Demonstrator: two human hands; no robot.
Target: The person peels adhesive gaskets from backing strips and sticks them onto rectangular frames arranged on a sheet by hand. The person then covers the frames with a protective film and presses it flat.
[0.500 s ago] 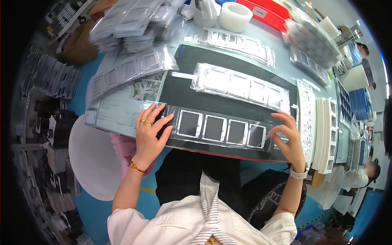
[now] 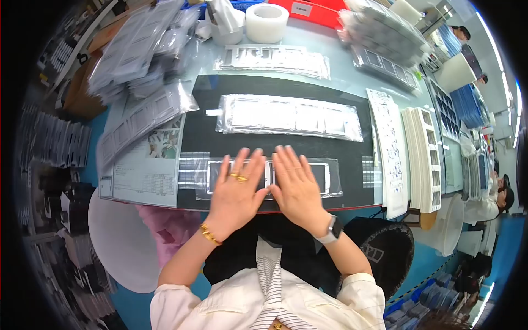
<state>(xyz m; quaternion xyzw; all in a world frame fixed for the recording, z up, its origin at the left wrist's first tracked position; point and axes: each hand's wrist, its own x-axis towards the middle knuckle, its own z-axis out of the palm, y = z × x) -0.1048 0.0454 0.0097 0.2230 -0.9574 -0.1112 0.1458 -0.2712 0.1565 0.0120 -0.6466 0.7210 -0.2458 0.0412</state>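
Note:
A clear plastic strip with white-framed rectangles [image 2: 333, 179] lies on the dark mat [image 2: 286, 84] near the table's front edge. Flat on its left half rests my left hand [image 2: 239, 190], fingers spread a little. My right hand [image 2: 296, 190] lies flat just beside it, fingers extended, thumbs almost meeting. Both palms hide the strip's middle frames. Beyond the hands, a stack of bagged white frames [image 2: 289, 116] sits on the mat.
Piled bagged frames [image 2: 129, 55] stand at the back left, another bagged strip [image 2: 272, 60] at the back. A tape roll [image 2: 267, 23] is beside a red bin [image 2: 308, 10]. White frame stacks [image 2: 421, 159] line the right. Other people are at the far right.
Both hands have moved inward from the strip's two ends and now lie flat together over its middle. The strip sits further left in the view, which has shifted.

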